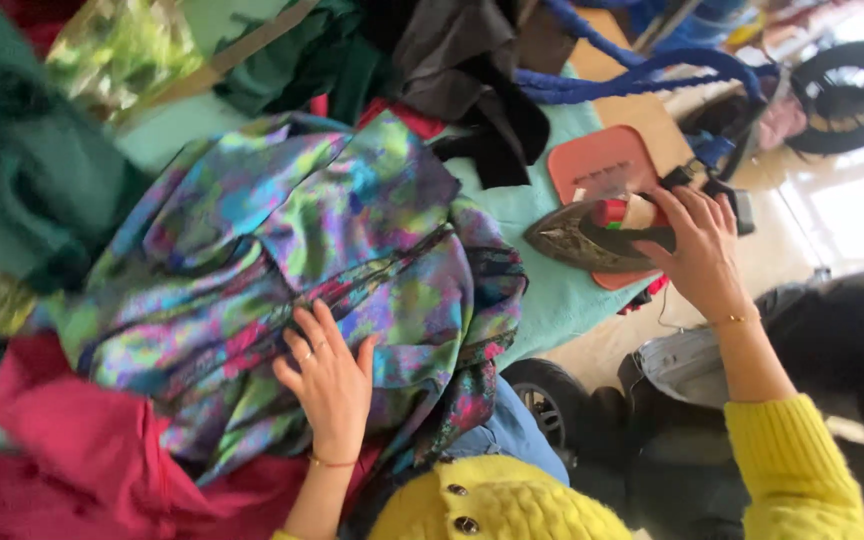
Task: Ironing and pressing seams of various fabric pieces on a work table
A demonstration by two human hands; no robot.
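Lying crumpled on the teal board (552, 290), multicoloured garment (302, 260) is pinned flat by left hand (330, 380), fingers spread. Right hand (702, 255), beside the garment, grips iron (592, 235) on its orange rest (602, 165). Judged: smoothing done, pressing pending; lift iron across carefully.

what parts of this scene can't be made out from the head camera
Head view:
- Iron: its handle is covered by the right hand; the soleplate faces away.
- Multicoloured garment: its shape is lost in folds, and part lies under the left hand.
- Green fabric at the left edge: blurred and cut off.
- Red cloth: cut off by the bottom edge.
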